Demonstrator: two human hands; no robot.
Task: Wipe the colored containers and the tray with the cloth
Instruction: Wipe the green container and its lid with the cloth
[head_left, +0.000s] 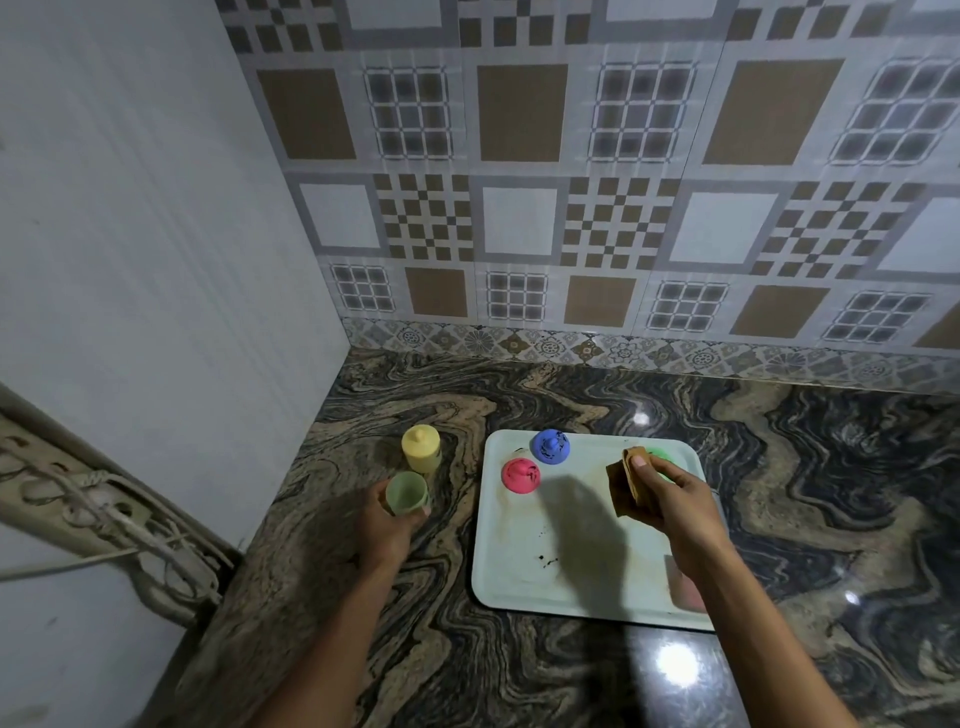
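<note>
Head view, counter: a dark swirled marble countertop (805, 493) meets a brown and grey patterned tile wall (519, 208) at the back; a plain pale wall closes the left side

Tray: a white rectangular tray (519, 571) lies flat near the counter's middle, long axis running from far to near; dark specks (548, 560) and faint brown smears mark its floor

On the tray: a blue round container with a knobbed lid (549, 446) at the far edge; a pink round container (520, 475) just beside it, toward the far left corner; a bright green container (662, 457) near the far right corner, mostly hidden; a pinkish thing (684, 587) at the near right corner, too blurred to name

Off the tray: a yellow lidded container (421, 448) stands upright on the counter to the left

Left hand: the left hand (392, 525) curls its fingers round a pale green open cup (407, 493), just in front of the yellow one; its mouth faces up

Right hand: the right hand (670, 499) pinches a folded brown cloth (626, 483) between thumb and fingers, above the tray's right half

Cloth direction: the pad stands on edge, long axis running far to near, one end toward the far edge

Doing it well: probably the cup is being set aside, wiped; next, lay the cloth's broad face flat, since an edge cleans little; steady each container before rubbing
</note>
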